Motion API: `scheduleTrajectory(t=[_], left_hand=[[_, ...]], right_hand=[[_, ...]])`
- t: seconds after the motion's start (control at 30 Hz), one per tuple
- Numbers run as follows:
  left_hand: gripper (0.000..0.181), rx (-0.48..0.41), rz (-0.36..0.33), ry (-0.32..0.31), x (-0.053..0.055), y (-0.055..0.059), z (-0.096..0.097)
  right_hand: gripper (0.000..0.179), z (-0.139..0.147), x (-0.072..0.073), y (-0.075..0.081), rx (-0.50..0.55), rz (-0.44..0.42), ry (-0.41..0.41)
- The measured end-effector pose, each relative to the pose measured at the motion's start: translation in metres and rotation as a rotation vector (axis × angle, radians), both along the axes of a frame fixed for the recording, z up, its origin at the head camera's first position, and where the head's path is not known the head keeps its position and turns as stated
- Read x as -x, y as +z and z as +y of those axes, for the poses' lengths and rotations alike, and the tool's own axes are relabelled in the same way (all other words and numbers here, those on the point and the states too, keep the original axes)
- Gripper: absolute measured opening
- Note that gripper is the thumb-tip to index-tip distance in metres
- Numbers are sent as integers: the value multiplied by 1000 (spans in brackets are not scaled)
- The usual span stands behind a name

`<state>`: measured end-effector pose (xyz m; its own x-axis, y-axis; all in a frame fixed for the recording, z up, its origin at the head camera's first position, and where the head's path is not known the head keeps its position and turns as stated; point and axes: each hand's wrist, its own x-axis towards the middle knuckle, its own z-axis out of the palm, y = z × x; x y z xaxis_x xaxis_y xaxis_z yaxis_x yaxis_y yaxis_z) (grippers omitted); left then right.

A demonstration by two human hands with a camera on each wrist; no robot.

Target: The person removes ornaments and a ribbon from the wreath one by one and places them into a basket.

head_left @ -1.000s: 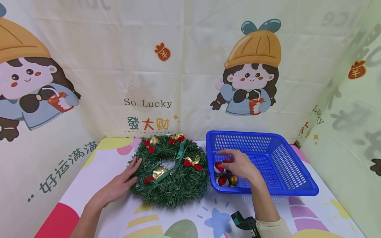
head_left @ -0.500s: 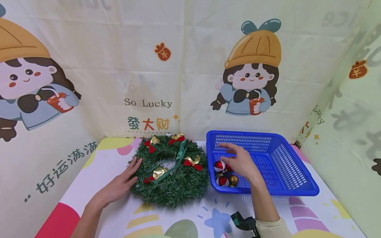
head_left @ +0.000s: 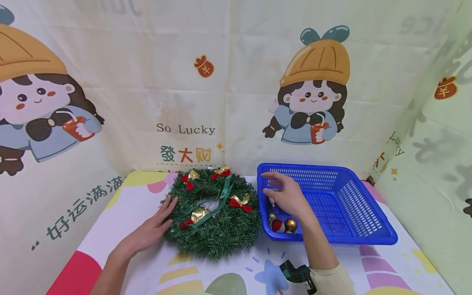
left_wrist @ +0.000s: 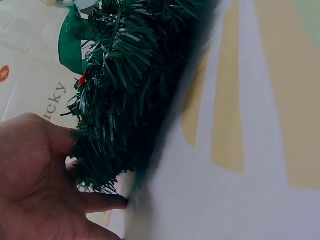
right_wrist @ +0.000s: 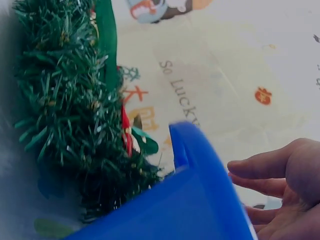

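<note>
My left hand [head_left: 156, 225] rests with spread fingers against the left side of a green artificial wreath [head_left: 214, 241], which carries red and gold bows and a green ribbon. In the left wrist view the thumb and fingers sit around the wreath's edge. My right hand [head_left: 289, 194] is over the left end of a blue plastic basket [head_left: 363, 239], fingers bent near its left rim. Below it lie a red-and-white bauble [head_left: 278, 225] and a gold bauble [head_left: 291, 224]. Another whitish ornament shows partly under the thumb; I cannot tell whether the fingers hold it.
The patterned tablecloth [head_left: 147, 278] lies under wreath and basket. A printed cloth wall [head_left: 236, 102] rises close behind them, and another stands at the right. A black device [head_left: 298, 274] is strapped at the right wrist.
My right hand has moved left toward the basket's rim. The upper red-and-white bauble, visible earlier, is now mostly out of sight. The left hand stays on the wreath; the view shifts slightly.
</note>
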<state>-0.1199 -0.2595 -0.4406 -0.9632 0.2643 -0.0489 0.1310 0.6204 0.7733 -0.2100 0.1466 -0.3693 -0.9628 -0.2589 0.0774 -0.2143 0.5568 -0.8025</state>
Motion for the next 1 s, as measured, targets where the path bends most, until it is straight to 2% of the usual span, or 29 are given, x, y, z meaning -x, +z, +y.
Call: scheduleTrajectory(t=[0.47, 0.8, 1.0], left_hand=[[65, 59, 43, 0, 1, -1, 1], [65, 75, 46, 6, 1, 0, 0], [66, 80, 31, 4, 2, -1, 1]], right_hand=[[41, -36, 15, 10, 20, -7, 90], [39, -59, 36, 15, 24, -89, 151], [36, -69, 49, 19, 21, -132, 155]])
